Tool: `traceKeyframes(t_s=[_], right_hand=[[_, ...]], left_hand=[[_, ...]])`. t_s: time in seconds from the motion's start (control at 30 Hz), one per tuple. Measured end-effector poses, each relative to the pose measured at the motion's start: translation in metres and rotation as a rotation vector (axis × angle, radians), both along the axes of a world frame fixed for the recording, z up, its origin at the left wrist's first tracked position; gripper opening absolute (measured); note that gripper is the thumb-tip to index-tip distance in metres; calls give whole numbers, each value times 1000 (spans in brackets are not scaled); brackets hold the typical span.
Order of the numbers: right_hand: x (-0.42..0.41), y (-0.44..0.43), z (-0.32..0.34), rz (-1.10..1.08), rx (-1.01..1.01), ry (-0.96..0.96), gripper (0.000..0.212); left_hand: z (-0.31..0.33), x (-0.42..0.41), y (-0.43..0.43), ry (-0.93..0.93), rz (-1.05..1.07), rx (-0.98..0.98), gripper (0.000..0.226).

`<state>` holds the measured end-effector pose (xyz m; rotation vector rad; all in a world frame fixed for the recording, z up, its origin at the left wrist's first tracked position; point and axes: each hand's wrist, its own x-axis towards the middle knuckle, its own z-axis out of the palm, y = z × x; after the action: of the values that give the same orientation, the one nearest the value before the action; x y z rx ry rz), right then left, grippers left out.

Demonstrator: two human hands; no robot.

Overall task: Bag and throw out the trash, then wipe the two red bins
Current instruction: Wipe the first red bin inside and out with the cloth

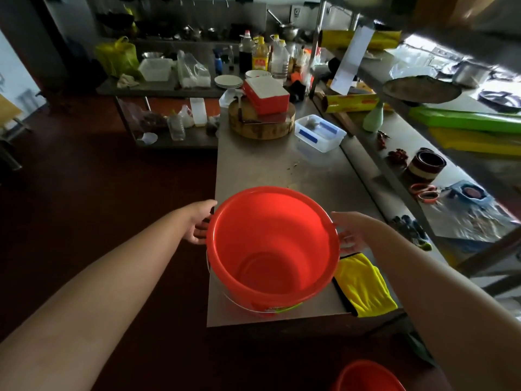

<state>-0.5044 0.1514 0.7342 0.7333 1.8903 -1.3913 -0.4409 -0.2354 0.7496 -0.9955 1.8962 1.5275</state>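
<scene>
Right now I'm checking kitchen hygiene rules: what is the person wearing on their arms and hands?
Nothing shows: the left hand and right hand are ungloved, with no sleeves as far up as the frame reaches, and no watch, bracelet or ring visible.

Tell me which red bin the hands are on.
The bin on the steel table, left hand and right hand gripping its rim; the other bin sits untouched, lower down.

Bin [270,249]: on the table [282,170], between the left hand [198,224] and right hand [352,232], which hold its rim.
Cloth [363,286]: on the table, just below the right hand, beside the bin.
Second bin [366,376]: on the floor, closer in than the right hand.
Chopping block [262,124]: far past both hands, with a box [266,94] on top.
</scene>
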Motion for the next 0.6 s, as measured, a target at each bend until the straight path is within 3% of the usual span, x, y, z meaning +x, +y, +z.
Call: traceKeyframes(t_s=[0.1, 0.2, 0.27, 0.43, 0.6], right_hand=[[-6, 10, -2, 31, -16, -1, 48], [-12, 24, 5, 68, -7, 28, 51], [-19, 35, 16, 85, 3, 71, 48], [-26, 69, 55, 112, 23, 135, 41], [-24, 119, 79, 101, -3, 173, 43]], left_hand=[[6, 1, 15, 27, -5, -138, 54], [21, -7, 40, 179, -13, -314, 54], [31, -18, 58, 269, 11, -333, 50], [44, -45, 118, 410, 7, -308, 51], [50, -71, 194, 279, -171, -30, 56]])
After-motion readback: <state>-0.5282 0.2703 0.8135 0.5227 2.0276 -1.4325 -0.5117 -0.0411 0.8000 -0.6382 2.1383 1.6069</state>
